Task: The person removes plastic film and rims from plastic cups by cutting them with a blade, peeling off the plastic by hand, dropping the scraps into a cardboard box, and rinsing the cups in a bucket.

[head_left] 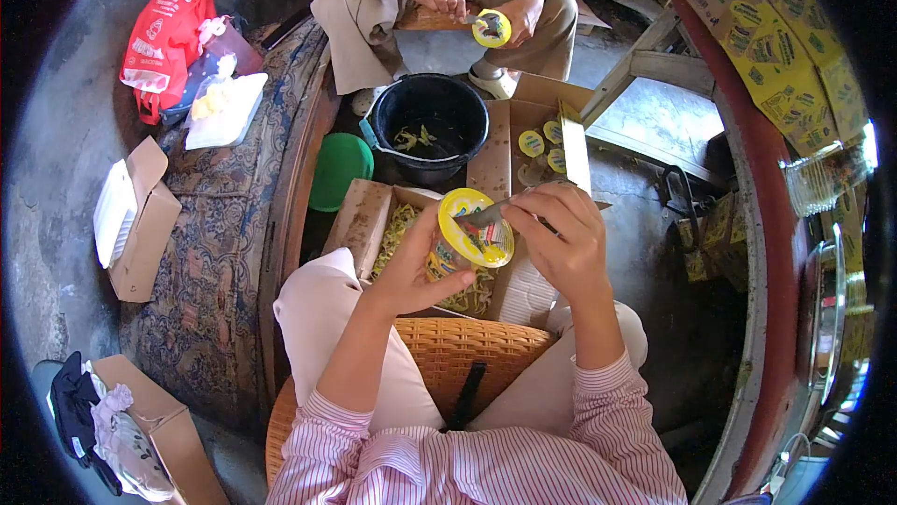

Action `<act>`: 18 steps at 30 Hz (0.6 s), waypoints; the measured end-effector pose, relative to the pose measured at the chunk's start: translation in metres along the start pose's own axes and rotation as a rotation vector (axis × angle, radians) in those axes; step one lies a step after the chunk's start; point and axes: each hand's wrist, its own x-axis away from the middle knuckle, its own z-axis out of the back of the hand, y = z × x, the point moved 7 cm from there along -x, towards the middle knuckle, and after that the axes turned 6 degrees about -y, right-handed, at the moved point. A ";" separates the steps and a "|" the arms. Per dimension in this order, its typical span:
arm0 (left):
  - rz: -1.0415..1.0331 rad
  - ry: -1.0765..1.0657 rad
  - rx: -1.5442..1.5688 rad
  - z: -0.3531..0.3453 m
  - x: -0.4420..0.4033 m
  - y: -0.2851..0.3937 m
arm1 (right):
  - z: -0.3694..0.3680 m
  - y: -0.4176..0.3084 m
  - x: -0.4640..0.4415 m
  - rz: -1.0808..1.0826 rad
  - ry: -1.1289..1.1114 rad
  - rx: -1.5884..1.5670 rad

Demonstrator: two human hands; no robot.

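Note:
My left hand (pixel 411 267) is wrapped round a clear plastic cup (pixel 453 257) with a yellow-rimmed printed lid (pixel 464 201), tilted so that its top faces up. In my right hand (pixel 565 234) is a knife (pixel 483 216) with a grey blade, which lies across the cup's lid. My right fingers are closed round its handle, mostly hidden. Below both hands a cardboard box (pixel 360 215) holds many thin yellow-green strips (pixel 397 229). Partly behind my right forearm is a white ribbed piece (pixel 530 292).
A black bucket (pixel 430 169) with a few strips stands ahead, beside a green round lid (pixel 341 171). Right of it, a carton (pixel 537 94) holds several yellow-lidded cups (pixel 531 143). Opposite, a person's hands (pixel 523 14) hold another cup (pixel 491 28). A wooden frame (pixel 738 225) runs along the right.

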 end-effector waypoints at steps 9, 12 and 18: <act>0.033 -0.008 -0.011 0.003 0.000 0.001 | -0.006 0.004 0.003 0.017 0.035 -0.013; 0.027 -0.009 0.009 0.003 0.000 0.001 | -0.007 0.003 0.004 0.015 0.043 -0.014; 0.018 -0.001 -0.125 0.003 -0.005 0.010 | -0.014 0.005 0.010 0.023 0.070 -0.011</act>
